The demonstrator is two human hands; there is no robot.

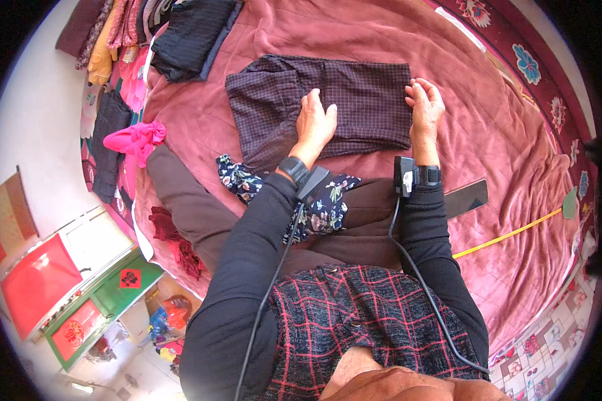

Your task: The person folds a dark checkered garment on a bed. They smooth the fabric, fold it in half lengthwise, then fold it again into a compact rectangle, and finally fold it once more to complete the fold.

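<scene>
A dark checked garment [361,105] is spread on the pink blanket before me, partly folded, with creased cloth at its left end. My left hand [315,123] is over its middle with the thumb apart from the fingers; whether it presses on the cloth is unclear. At the garment's right edge is my right hand [425,105], its fingers bent by the hem. I cannot tell whether they pinch it. A navy floral cloth [323,213] lies across my lap, partly hidden by my left forearm.
Around me spreads the pink blanket [511,165]. Dark folded clothes [193,40] lie at the upper left, with more folded garments [125,25] beyond. A bright pink cloth [138,139] is by my knee. A phone [466,198] and yellow tape measure [511,233] lie right. Cables run from both wrist devices.
</scene>
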